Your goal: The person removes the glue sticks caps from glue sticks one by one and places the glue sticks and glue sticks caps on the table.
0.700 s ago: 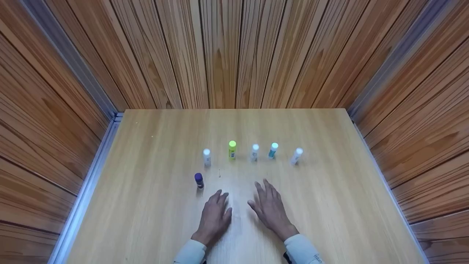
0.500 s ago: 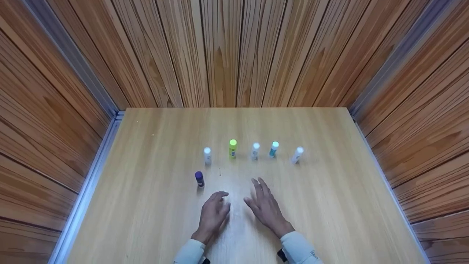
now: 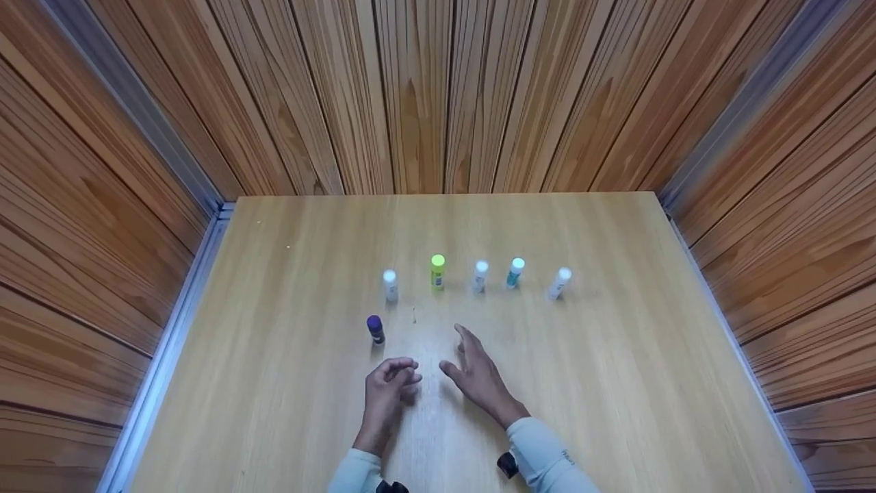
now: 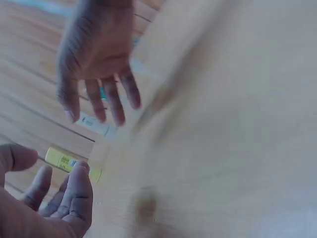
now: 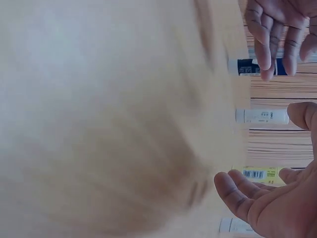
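My left hand [image 3: 387, 394] hovers over the table's near middle, fingers loosely bent, nothing in it. My right hand [image 3: 480, 380] faces it, palm turned inward, fingers loosely extended and also holding nothing. Nearest the left hand stands a purple-capped glue stick [image 3: 376, 329]. Farther back, a row of upright glue sticks runs left to right: a white one [image 3: 391, 286], a yellow-green one [image 3: 437, 272], another white one [image 3: 480, 276], a teal one with a white cap [image 3: 514, 274] and a white one [image 3: 559, 283]. In the right wrist view, left-hand fingers [image 5: 270, 44] overlap the dark glue stick [image 5: 246, 67].
A light wooden table [image 3: 274, 383] carries everything. Wood-plank walls [image 3: 410, 96] rise behind it and on both sides, with metal rails [image 3: 171, 301] along the table's side edges. A tiny dark mark [image 3: 413, 315] shows on the tabletop.
Both hands have turned from palm-down to palms facing inward, and the right hand has moved left toward the left one. The left fingers have bent more. The glue sticks stay put.
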{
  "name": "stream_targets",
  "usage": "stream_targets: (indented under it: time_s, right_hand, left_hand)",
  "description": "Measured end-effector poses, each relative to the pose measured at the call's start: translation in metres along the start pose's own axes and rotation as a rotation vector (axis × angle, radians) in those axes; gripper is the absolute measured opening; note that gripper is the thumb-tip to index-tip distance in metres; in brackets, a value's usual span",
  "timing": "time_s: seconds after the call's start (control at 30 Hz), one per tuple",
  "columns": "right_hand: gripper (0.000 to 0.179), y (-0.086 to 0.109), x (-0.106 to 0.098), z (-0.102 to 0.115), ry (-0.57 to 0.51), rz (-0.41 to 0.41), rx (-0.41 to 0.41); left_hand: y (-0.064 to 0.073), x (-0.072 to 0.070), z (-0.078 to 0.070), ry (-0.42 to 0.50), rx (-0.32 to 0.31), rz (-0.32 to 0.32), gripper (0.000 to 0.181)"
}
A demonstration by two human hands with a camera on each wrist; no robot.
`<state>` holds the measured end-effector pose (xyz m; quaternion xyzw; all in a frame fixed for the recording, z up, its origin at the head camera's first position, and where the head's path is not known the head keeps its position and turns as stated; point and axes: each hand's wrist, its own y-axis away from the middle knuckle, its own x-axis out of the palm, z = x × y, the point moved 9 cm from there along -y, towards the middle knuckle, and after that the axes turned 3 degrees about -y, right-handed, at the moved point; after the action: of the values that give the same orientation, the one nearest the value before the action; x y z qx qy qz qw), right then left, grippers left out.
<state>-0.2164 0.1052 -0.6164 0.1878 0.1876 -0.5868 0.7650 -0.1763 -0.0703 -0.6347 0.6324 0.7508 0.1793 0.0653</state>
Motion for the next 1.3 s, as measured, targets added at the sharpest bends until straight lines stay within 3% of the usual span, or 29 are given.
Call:
stream_targets:
  time_s: [0.17, 0.4, 0.5, 0.63, 0.77, 0.93, 1.1, 1.23, 1.3]
  right_hand:
    - [0.082, -0.004, 0.008, 0.005, -0.073, 0.039, 0.022]
    - [0.084, -0.010, 0.019, 0.001, -0.257, 0.079, 0.135]
    - [0.084, -0.012, 0.024, 0.000, -0.369, 0.105, 0.185]
    - [0.085, -0.015, 0.029, 0.002, -0.469, 0.121, 0.210]
    - [0.086, -0.019, 0.035, 0.006, -0.544, 0.130, 0.201]
    - [0.088, -0.024, 0.042, 0.009, -0.575, 0.136, 0.200]
    - [0.086, -0.029, 0.050, 0.019, -0.588, 0.160, 0.153]
    - [0.081, -0.030, 0.052, 0.030, -0.577, 0.163, 0.118]
    - [0.079, -0.031, 0.053, 0.032, -0.555, 0.162, 0.111]
  left_hand:
    - [0.003, -0.017, 0.003, 0.111, -0.068, -0.106, 0.027]
    - [0.005, -0.045, 0.003, 0.050, -0.097, -0.296, 0.030]
    - [0.003, -0.053, 0.000, 0.032, -0.080, -0.337, 0.030]
    - [-0.002, -0.059, -0.010, -0.013, 0.006, -0.369, 0.039]
    - [-0.008, -0.063, -0.016, -0.126, 0.057, -0.385, 0.050]
    - [-0.016, -0.062, -0.016, -0.197, 0.044, -0.350, 0.059]
    - [-0.020, -0.055, -0.021, -0.208, 0.136, -0.304, 0.067]
    - [-0.025, -0.049, -0.023, -0.270, 0.195, -0.275, 0.073]
    - [-0.020, -0.044, -0.035, -0.285, 0.212, -0.257, 0.072]
